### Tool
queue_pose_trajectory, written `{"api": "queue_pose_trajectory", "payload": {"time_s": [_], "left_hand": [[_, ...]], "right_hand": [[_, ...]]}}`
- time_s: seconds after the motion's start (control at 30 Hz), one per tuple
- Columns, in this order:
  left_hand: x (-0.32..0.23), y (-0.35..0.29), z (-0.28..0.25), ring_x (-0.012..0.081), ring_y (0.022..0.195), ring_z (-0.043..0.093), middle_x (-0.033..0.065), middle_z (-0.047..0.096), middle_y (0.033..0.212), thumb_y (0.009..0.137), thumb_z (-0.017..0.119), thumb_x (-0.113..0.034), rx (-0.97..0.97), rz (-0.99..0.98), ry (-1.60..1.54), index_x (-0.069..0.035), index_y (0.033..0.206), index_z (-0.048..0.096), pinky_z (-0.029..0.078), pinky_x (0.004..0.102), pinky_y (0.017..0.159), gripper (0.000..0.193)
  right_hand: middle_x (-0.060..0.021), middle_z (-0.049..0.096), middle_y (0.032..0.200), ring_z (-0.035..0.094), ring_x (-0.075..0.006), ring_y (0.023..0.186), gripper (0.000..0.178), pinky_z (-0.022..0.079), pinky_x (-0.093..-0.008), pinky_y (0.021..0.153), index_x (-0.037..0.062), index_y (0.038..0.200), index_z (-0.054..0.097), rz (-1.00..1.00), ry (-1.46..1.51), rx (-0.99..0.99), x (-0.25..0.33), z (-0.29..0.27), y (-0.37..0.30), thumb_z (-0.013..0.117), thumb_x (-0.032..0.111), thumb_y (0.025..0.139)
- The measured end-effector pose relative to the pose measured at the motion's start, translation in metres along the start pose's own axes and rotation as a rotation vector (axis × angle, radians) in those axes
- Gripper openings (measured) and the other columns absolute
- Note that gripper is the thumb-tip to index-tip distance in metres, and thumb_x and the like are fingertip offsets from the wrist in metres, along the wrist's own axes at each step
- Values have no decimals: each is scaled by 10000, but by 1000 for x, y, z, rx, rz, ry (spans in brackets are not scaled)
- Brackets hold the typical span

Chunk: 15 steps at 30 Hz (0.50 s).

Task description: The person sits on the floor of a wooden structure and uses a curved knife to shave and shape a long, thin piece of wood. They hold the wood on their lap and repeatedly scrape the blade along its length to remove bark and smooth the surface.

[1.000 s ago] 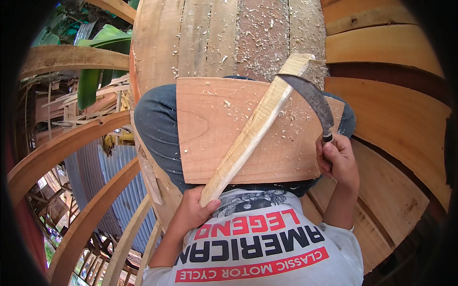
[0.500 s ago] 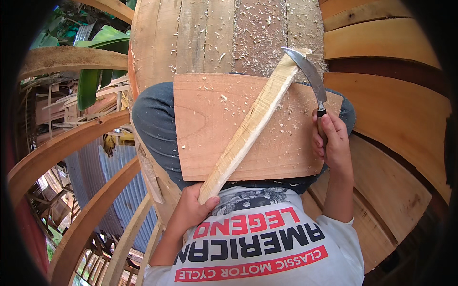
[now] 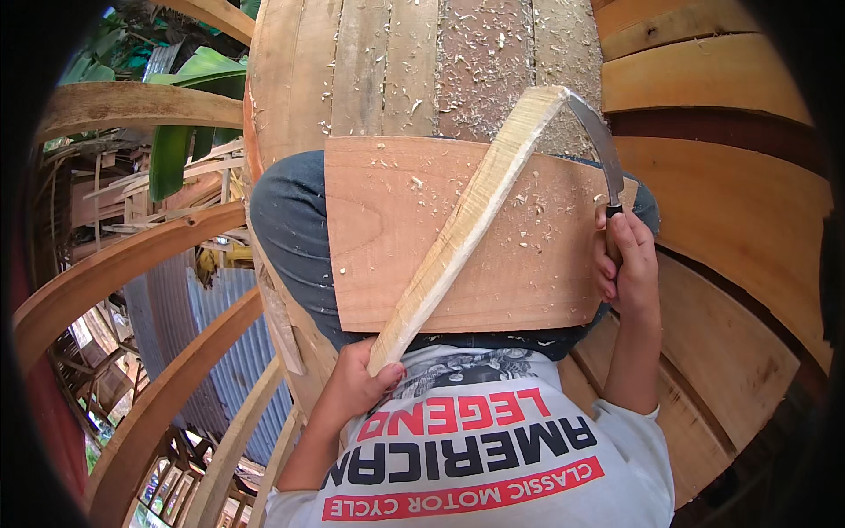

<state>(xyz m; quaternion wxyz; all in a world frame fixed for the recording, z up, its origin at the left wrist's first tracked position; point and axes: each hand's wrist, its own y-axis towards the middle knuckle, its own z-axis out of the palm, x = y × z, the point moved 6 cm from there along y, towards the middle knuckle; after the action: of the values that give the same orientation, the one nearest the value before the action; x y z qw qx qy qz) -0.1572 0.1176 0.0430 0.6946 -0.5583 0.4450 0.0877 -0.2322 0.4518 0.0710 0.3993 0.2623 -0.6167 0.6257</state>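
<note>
A pale strip of wood (image 3: 466,220) runs slantwise from near my waist up to the far right, above a flat reddish-brown board (image 3: 378,255) lying across my lap. My left hand (image 3: 359,377) is closed round the strip's near end. In my right hand (image 3: 632,264) is the dark handle of a sickle (image 3: 602,150), fingers wrapped round it. Its curved blade arcs up and left, and the tip is at the right side of the strip's far end; whether it touches cannot be made out. Wood shavings are scattered on the board.
Beyond my lap, a plank floor (image 3: 361,62) carries many shavings. Wide wooden slats (image 3: 713,79) curve along the right. Wooden rails (image 3: 132,255) stand at the left, with corrugated metal sheeting (image 3: 224,343), a green leaf (image 3: 167,163) and stacked scrap wood outside them.
My right hand and the sickle have moved slightly right, so the blade, formerly across the strip's far end, is now at its right side. The strip has rolled or shifted slightly.
</note>
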Motion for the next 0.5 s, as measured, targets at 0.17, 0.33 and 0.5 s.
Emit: {"api": "queue_pose_trajectory", "payload": {"time_s": [0.17, 0.33, 0.5], "left_hand": [[-1, -1, 1, 115, 630, 586, 57, 622, 662, 801, 640, -306, 12, -39, 2, 23, 820, 593, 464, 267, 598, 332], [0, -1, 0, 103, 645, 558, 60, 613, 669, 809, 634, -304, 10, -22, 24, 28, 824, 592, 454, 264, 612, 335], [4, -2, 0, 86, 660, 519, 42, 582, 670, 814, 637, -297, -20, 14, 26, 30, 873, 592, 444, 261, 619, 335]], "right_hand": [[29, 356, 489, 296, -42, 303, 236, 248, -199, 278, 84, 968, 493, -133, 206, -195, 5, -21, -3, 463, 318, 974], [23, 380, 507, 306, -42, 310, 158, 263, -195, 283, 84, 984, 482, -99, 168, -132, -12, 4, -12, 536, 224, 937], [13, 433, 562, 362, -50, 360, 144, 282, -194, 291, 80, 990, 476, -270, 293, -122, -22, 12, -11, 547, 193, 936]]}}
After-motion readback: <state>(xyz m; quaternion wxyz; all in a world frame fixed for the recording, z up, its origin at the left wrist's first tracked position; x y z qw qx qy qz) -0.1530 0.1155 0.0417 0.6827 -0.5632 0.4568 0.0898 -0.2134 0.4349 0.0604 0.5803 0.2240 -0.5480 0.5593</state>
